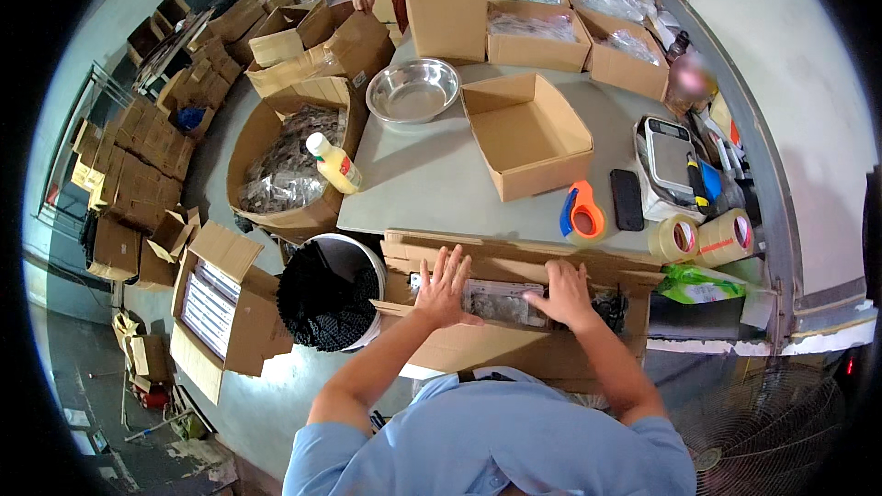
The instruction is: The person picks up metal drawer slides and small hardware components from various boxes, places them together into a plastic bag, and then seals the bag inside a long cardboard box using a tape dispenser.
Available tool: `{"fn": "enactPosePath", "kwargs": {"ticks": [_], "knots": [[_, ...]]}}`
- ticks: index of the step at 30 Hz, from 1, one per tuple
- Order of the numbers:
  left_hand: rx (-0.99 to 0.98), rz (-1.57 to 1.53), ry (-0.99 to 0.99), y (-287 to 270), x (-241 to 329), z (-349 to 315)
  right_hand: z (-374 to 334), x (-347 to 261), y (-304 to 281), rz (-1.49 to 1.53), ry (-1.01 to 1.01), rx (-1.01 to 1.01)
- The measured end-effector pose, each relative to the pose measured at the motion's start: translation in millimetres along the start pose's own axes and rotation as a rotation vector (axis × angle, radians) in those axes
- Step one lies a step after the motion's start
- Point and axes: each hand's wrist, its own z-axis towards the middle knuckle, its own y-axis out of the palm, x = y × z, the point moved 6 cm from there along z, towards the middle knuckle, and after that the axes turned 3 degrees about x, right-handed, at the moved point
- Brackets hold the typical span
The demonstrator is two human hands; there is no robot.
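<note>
A long, open cardboard box (514,344) stands right in front of me, at the near edge of the grey table. Clear plastic-looking pieces (501,306) lie inside it, with darker items at its right end. My left hand (443,290) is spread over the left part of these contents, its fingertips reaching toward the far flap. Over the right part, my right hand (565,296) has its thumb stretched out to the left and its fingers at the far flap. Neither hand holds anything that I can see. Whether the palms press on the contents is hidden.
On the table (404,188) are a steel bowl (413,92), an empty carton (528,133), a yellow bottle (333,163), an orange tape dispenser (582,213), a phone (627,200) and a scale (669,156). A white bucket (367,266) stands left. Another person's hand (364,1) touches a far carton.
</note>
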Motion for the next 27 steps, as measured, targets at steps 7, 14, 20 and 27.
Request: {"fn": "enactPosePath", "kwargs": {"ticks": [7, 14, 20, 27], "knots": [[0.064, -0.181, 0.218, 9, 12, -15, -76, 21, 37, 0.065, -0.388, -0.049], [-0.135, -0.059, 0.111, 42, -1, 36, -28, 34, 35, 0.015, -0.124, -0.103], [0.069, 0.033, 0.141, 61, 16, 13, -43, 37, 68, -0.106, -0.095, 0.041], [0.006, 0.057, 0.069, 48, 40, 23, -41, 40, 63, -0.036, -0.075, 0.080]]}}
